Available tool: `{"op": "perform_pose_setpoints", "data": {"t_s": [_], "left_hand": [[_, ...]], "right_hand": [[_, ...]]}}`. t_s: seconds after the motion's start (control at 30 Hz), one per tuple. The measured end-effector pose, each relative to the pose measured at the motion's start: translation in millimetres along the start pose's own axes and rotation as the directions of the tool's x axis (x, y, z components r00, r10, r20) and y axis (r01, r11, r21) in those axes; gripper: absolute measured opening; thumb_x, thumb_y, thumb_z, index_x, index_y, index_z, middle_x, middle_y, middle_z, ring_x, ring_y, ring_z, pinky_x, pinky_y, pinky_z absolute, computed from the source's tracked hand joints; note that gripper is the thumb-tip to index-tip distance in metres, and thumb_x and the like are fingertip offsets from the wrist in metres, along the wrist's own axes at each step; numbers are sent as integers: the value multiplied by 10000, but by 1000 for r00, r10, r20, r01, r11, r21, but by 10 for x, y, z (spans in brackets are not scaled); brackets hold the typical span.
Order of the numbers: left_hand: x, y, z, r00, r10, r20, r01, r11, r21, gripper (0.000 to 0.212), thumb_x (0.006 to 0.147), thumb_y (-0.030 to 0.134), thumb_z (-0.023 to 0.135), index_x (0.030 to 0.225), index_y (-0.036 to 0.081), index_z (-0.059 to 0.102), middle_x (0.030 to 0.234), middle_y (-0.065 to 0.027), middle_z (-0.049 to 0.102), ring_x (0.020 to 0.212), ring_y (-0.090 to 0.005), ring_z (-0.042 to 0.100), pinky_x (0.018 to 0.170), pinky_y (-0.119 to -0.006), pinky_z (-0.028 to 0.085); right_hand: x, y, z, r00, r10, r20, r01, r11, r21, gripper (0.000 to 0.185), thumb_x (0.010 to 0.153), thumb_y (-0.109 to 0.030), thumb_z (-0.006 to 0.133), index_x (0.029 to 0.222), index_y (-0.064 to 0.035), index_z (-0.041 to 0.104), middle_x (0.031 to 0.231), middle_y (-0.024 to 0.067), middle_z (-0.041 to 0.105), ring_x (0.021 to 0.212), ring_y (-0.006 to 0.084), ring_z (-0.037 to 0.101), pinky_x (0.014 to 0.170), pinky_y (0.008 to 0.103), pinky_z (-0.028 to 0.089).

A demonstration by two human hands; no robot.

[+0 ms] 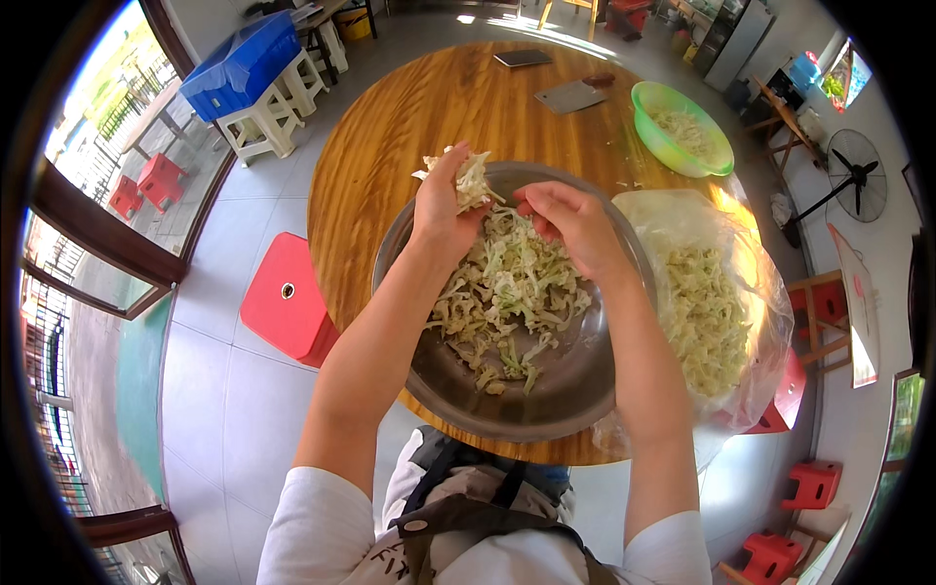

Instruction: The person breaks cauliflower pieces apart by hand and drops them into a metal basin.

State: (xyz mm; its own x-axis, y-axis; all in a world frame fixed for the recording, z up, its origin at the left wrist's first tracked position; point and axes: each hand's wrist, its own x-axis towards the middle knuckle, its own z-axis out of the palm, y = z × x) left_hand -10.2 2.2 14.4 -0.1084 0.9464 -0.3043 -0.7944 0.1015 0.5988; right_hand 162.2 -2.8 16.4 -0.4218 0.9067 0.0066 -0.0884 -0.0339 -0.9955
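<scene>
My left hand (442, 216) grips a cauliflower piece (474, 178) above the far left part of a wide stainless-steel bowl (497, 420). Just to its right, over the same bowl, my right hand (574, 223) has its thumb and fingers drawn together, close to a thin stem of that piece. Whether anything sits between those fingertips is hidden. Small cauliflower florets (512, 285) with pale green stems are heaped in the bowl beneath both hands. Right of the bowl lies a clear plastic bag (647, 208) holding many more cut florets (706, 322).
The bowl stands on a round wooden table (395, 117). Toward the far edge are a cleaver (569, 96), a dark flat phone-like object (523, 57) and a green plastic basin (643, 106) with pale shreds. A red stool (278, 307) is at the table's left.
</scene>
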Motion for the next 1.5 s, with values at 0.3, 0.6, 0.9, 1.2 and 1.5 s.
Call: {"op": "perform_pose_setpoints", "data": {"t_s": [0.3, 0.6, 0.9, 1.2, 1.5], "left_hand": [[5, -33, -4, 1000, 12, -25, -9, 995, 97, 189, 840, 261, 588, 958, 127, 525, 866, -1, 569, 764, -127, 539, 657, -299, 427], [-4, -60, -98, 972, -184, 144, 185, 983, 11, 187, 832, 231, 597, 952, 101, 535, 835, -33, 584, 702, -139, 567, 553, -264, 432], [-332, -116, 73, 974, -89, 209, 7, 931, 364, 136, 795, 114, 632, 912, 57, 590, 837, -38, 601, 729, -136, 579, 587, -296, 455], [-45, -287, -85, 971, -40, 234, -84, 864, 497, 139, 816, 138, 610, 941, 81, 589, 850, -14, 605, 700, -115, 575, 542, -279, 453], [-126, -285, -13, 973, -148, 178, 62, 907, 416, 122, 821, 162, 598, 928, 104, 589, 859, -8, 607, 746, -121, 561, 587, -293, 432]], "right_hand": [[89, 113, -2, 964, -172, -203, 84, 920, -382, 308, 836, -292, 633, 943, -3, 635, 726, 1, 598, 668, 60, 514, 605, 217, 417], [-70, -165, 208, 868, -378, -321, 226, 877, -424, 338, 847, -326, 621, 938, -1, 626, 739, 9, 591, 656, 61, 514, 585, 209, 409], [110, -153, 274, 794, -296, -532, 301, 950, -79, 257, 866, -302, 607, 902, -48, 624, 756, -15, 563, 634, 53, 470, 545, 194, 375], [217, 207, 216, 850, -248, -464, 166, 964, -210, 347, 884, -356, 567, 894, -12, 613, 751, -4, 576, 666, 62, 476, 622, 212, 399], [103, 124, 244, 814, -287, -505, 90, 921, -379, 376, 895, -386, 535, 945, -18, 596, 828, 39, 619, 758, 100, 538, 692, 242, 430]]}}
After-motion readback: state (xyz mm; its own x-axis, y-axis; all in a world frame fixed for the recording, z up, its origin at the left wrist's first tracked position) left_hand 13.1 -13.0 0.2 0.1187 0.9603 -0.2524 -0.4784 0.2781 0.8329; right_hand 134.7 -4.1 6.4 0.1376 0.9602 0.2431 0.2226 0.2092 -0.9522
